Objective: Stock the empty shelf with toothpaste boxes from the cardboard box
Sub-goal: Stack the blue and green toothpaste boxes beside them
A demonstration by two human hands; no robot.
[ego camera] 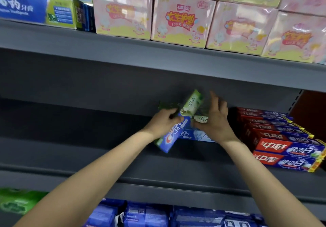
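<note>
My left hand [161, 123] grips a blue and green toothpaste box [180, 120], held tilted above the grey middle shelf [88, 156]. My right hand [214, 119] is just to its right, fingers spread over a stack of toothpaste boxes; a white and green box [202, 119] and a blue box [192, 135] show under it. Whether the right hand holds any of them is unclear through the blur. A stack of red and blue toothpaste boxes [285, 149] lies at the shelf's right end. The cardboard box is out of view.
The shelf above carries pink wrapped packs [181, 20] and blue toothpaste boxes [31, 6] at the left. Below are blue packets [158, 214] and a green pack [15, 202]. The middle shelf's left half is bare grey.
</note>
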